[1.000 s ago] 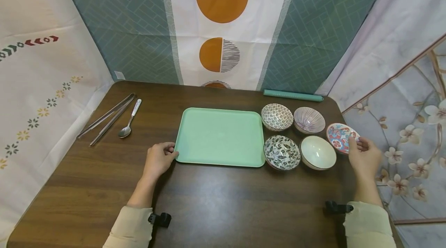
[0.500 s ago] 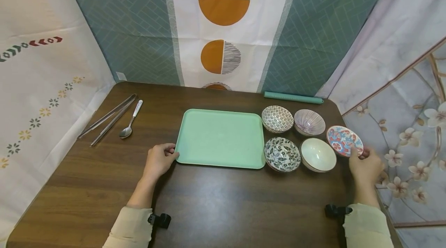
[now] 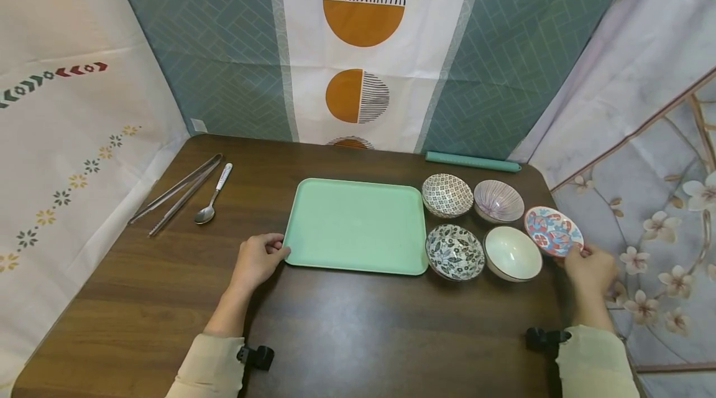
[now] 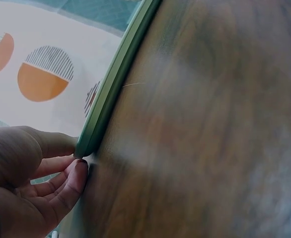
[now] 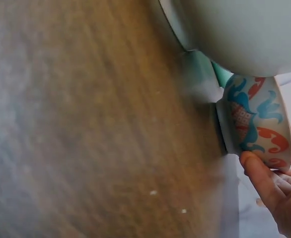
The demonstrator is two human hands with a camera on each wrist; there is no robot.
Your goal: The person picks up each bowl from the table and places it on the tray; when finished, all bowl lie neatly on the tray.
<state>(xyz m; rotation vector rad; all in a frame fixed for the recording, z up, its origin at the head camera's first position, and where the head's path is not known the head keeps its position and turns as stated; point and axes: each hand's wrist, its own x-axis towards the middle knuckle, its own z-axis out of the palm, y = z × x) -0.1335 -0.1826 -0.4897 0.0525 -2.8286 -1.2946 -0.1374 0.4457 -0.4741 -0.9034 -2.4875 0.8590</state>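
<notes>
At the near left corner of the mint-green tray (image 3: 355, 227), my left hand (image 3: 258, 261) pinches the edge between thumb and fingers. The left wrist view shows that hand (image 4: 41, 173) at the end of the tray's rim (image 4: 110, 84). Far right, my right hand (image 3: 590, 270) holds the near side of a small red-and-blue patterned bowl (image 3: 554, 231). In the right wrist view, a fingertip is low on the bowl's outer wall (image 5: 257, 119), near its foot, and the thumb is partly cut off by the frame. The bowl's foot is close over the table.
Beside the tray stand a checked bowl (image 3: 447, 195), a purple-striped bowl (image 3: 498, 201), a leaf-patterned bowl (image 3: 455, 252) and a plain white bowl (image 3: 513, 254). A green rod (image 3: 472, 162) lies along the back edge. Tongs (image 3: 179, 194) and a spoon (image 3: 214, 194) lie left.
My right hand's thumb has shifted off the patterned bowl's inside toward its near rim, uncovering more of the pattern. The left hand stays at the tray corner. The head view has shifted slightly.
</notes>
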